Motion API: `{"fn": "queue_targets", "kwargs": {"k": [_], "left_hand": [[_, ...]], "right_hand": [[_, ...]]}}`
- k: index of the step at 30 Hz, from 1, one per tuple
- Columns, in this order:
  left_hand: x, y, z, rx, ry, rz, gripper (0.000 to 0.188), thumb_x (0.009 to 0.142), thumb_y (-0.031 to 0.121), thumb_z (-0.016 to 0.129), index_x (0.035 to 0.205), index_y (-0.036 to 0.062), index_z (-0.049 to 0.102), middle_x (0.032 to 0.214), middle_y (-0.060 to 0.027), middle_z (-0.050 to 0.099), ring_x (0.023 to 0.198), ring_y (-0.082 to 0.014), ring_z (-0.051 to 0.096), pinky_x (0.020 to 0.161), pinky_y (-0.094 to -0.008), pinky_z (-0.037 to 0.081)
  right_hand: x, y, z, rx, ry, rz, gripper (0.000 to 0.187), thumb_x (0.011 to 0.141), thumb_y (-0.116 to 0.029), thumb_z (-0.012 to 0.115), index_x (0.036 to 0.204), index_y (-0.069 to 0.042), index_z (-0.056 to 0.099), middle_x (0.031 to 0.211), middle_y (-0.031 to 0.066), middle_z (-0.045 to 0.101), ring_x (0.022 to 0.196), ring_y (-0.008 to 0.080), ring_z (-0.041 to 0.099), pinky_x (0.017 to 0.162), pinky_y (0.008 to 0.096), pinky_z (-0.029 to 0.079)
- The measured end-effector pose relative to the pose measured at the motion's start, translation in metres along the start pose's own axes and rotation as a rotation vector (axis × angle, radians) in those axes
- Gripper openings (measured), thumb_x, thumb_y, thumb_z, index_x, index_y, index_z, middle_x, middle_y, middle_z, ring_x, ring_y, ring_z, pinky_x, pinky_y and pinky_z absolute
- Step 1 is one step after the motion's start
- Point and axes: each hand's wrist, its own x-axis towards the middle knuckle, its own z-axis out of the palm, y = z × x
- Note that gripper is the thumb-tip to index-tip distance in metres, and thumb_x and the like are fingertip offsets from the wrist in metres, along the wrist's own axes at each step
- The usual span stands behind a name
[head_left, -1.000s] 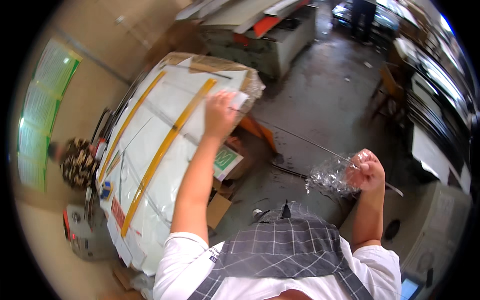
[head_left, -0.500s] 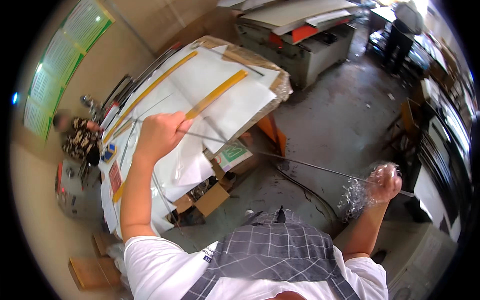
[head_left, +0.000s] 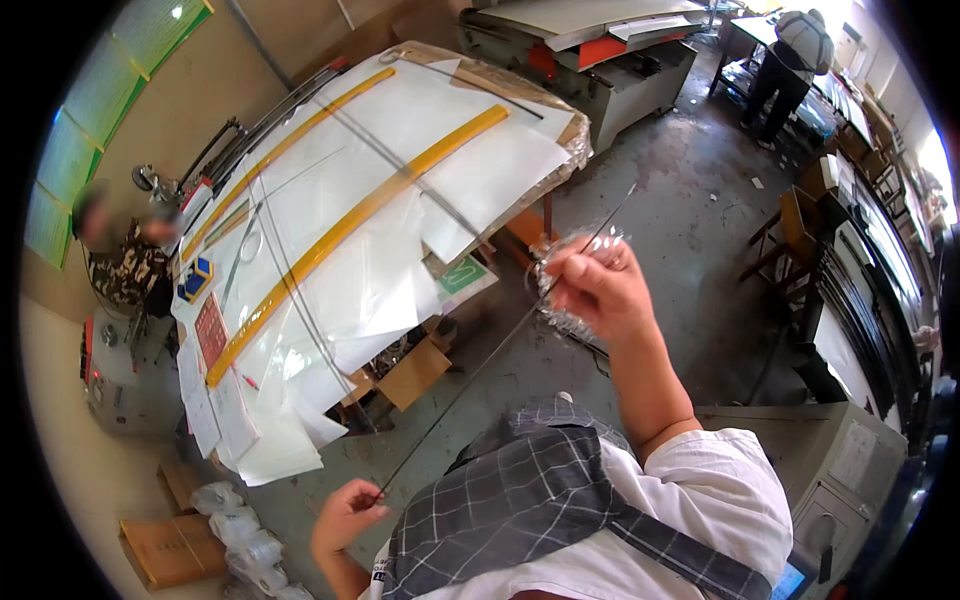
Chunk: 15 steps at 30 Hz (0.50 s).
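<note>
A long thin dark rod slants across my body from low left to upper right. Its lower end is pinched in my left hand, which is closed near my apron. My right hand is closed around the rod nearer its upper end, together with a wad of crumpled clear plastic film. The rod's tip sticks out past that hand over the floor. Beyond my hands, to the left, stands a table covered with white sheets. Across it lie a long yellow strip and thin grey strips.
Under the table's near edge sits an open cardboard box. A grey cabinet stands at right, below a rack of dark strips. One person is at far left, another at upper right. Bagged goods lie lower left.
My left hand has dropped from above the table to beside my apron. My right hand has moved left and forward with the film. The rod now tilts the other way.
</note>
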Motion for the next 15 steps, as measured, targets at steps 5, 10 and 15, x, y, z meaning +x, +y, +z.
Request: {"fn": "queue_targets", "kwargs": {"k": [5, 10, 15], "left_hand": [[0.032, -0.110, 0.026, -0.121, 0.034, 0.002, 0.012, 0.079, 0.011, 0.066, 0.085, 0.0023, 0.060, 0.074, -0.0007, 0.060, 0.068, -0.0060, 0.053, 0.061, -0.0222, 0.043], [0.073, -0.164, 0.046, -0.154, -0.024, 0.178, 0.025, 0.079, 0.013, 0.066, 0.100, 0.0021, 0.059, 0.093, -0.0043, 0.062, 0.089, -0.0121, 0.057, 0.080, -0.0267, 0.045], [0.092, -0.105, 0.048, -0.075, 0.014, 0.534, 0.029, 0.079, 0.012, 0.064, 0.105, 0.0022, 0.057, 0.104, -0.0090, 0.061, 0.101, -0.0153, 0.056, 0.089, -0.0295, 0.042]], "right_hand": [[-0.014, 0.056, 0.071, -0.369, 0.004, 0.086, 0.018, 0.082, -0.016, 0.066, 0.076, 0.001, 0.066, 0.058, 0.0041, 0.060, 0.043, 0.0031, 0.042, 0.039, 0.0187, 0.030], [-0.029, 0.104, 0.131, -0.677, -0.044, 0.167, 0.020, 0.081, -0.018, 0.066, 0.070, -0.001, 0.065, 0.058, -0.0001, 0.059, 0.050, 0.0031, 0.046, 0.045, 0.0212, 0.035], [-0.053, 0.150, 0.183, -0.881, -0.065, 0.368, 0.021, 0.081, -0.018, 0.065, 0.074, 0.001, 0.063, 0.059, 0.0033, 0.059, 0.053, 0.0065, 0.049, 0.047, 0.0250, 0.039]]}}
